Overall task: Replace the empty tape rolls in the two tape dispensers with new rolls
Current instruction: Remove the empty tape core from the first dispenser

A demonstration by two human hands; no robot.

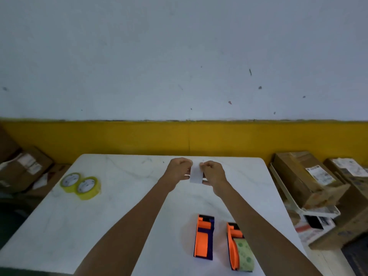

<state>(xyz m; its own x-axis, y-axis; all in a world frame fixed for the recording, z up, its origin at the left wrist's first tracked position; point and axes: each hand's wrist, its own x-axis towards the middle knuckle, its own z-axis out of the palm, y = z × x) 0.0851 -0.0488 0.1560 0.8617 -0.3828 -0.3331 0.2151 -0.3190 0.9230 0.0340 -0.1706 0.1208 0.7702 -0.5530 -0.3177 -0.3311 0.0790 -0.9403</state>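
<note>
- Hands first: left hand (180,168) and right hand (213,172) are raised over the far half of the white table (123,196), fingers curled and pinching the two side edges of a small white rectangle (196,174), seemingly a card or a stretch of tape; which it is cannot be told.
- Dispensers: two orange tape dispensers lie near the table's front edge. The left dispenser (204,238) shows no roll; the right dispenser (236,246), partly under the right forearm, carries a pale green roll (246,253).
- New rolls: two yellow tape rolls (80,185) lie touching each other at the left of the table, well apart from both dispensers.
- Judgement: neither yellow roll has been loaded yet.
- Advice: keep the pinch even on both edges so the white piece stays flat, set it clear of the dispensers, then free a hand to fetch a yellow roll.
</note>
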